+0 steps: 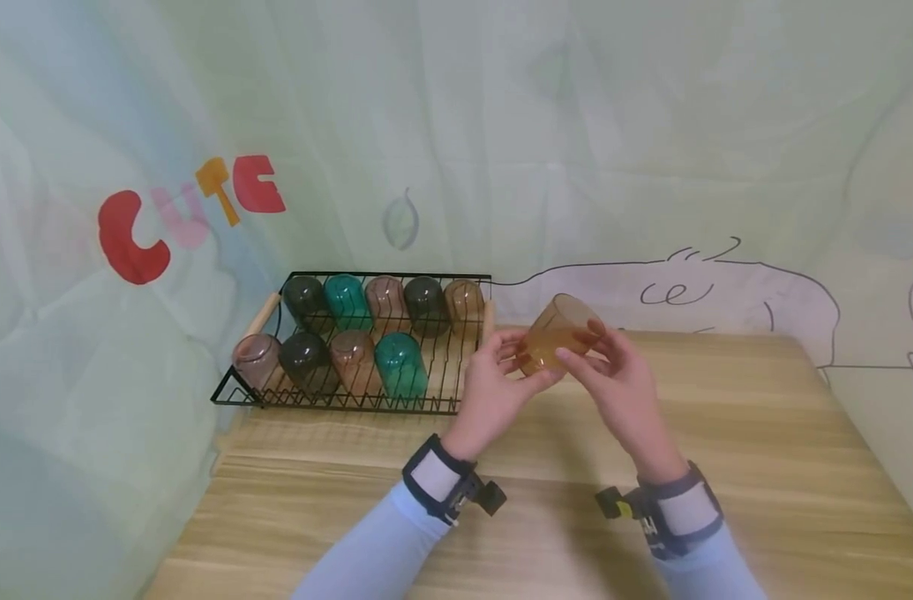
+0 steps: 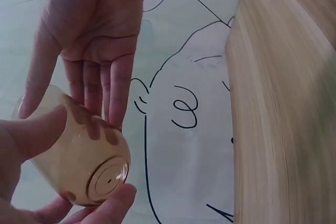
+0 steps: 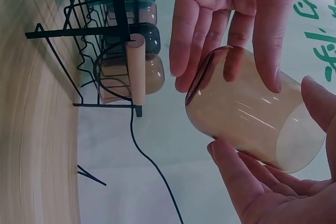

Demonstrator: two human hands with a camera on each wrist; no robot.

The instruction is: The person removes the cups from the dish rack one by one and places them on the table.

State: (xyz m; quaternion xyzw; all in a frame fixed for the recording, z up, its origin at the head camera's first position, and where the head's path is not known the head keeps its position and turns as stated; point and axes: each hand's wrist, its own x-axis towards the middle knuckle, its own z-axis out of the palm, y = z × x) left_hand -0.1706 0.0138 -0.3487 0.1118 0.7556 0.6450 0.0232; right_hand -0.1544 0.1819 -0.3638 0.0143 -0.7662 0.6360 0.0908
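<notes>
Left hand (image 1: pixel 494 387) and right hand (image 1: pixel 621 387): fingers and thumbs curled around one amber cup (image 1: pixel 550 329), held tilted above the desk (image 1: pixel 726 433), base nearer left fingers, rim nearer right thumb. Position: just right of the black wire rack (image 1: pixel 392 274).

Progress, judged from layout: mostly done. Nine cups in rack; back row of five (image 1: pixel 386 300) bottoms up, front row of four (image 1: pixel 305 360) mostly likewise; cannot tell for leftmost pink cup (image 1: pixel 257 360). Outstanding: held cup only, with bare wires right of front teal cup (image 1: pixel 401 367).

In the way: right wooden handle (image 3: pixel 136 72) at rack's end, on the held cup's side; rack's front right corner masked by left hand in head view.

Around: printed curtain (image 1: pixel 614 150) behind; camera straps (image 1: pixel 436 475) on both wrists.
</notes>
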